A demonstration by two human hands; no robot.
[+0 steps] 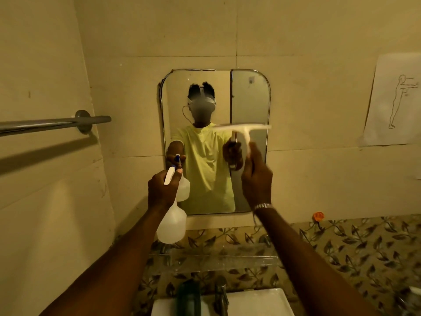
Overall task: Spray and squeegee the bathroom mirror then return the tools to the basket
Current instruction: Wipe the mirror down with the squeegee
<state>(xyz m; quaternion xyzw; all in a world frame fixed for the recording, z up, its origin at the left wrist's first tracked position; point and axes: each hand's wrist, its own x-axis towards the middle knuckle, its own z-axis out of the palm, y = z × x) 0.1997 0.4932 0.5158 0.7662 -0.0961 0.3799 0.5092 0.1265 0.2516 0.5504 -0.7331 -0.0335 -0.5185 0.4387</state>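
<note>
A rounded rectangular mirror (249, 101) hangs on the tiled wall straight ahead. My left hand (160, 190) grips a white translucent spray bottle (172, 224) by its neck, the nozzle pointing at the lower left of the glass. My right hand (256, 179) holds a white squeegee (245, 131) by its handle, blade level and blurred in front of the mirror's right half at mid height. I cannot tell whether the blade touches the glass. No basket is in view.
A chrome towel bar (54, 123) sticks out from the left wall. A glass shelf (214, 258) runs under the mirror, above a white sink (262, 302) with a tap (221, 295) and a dark bottle (188, 297). A paper drawing (394, 103) is taped at right.
</note>
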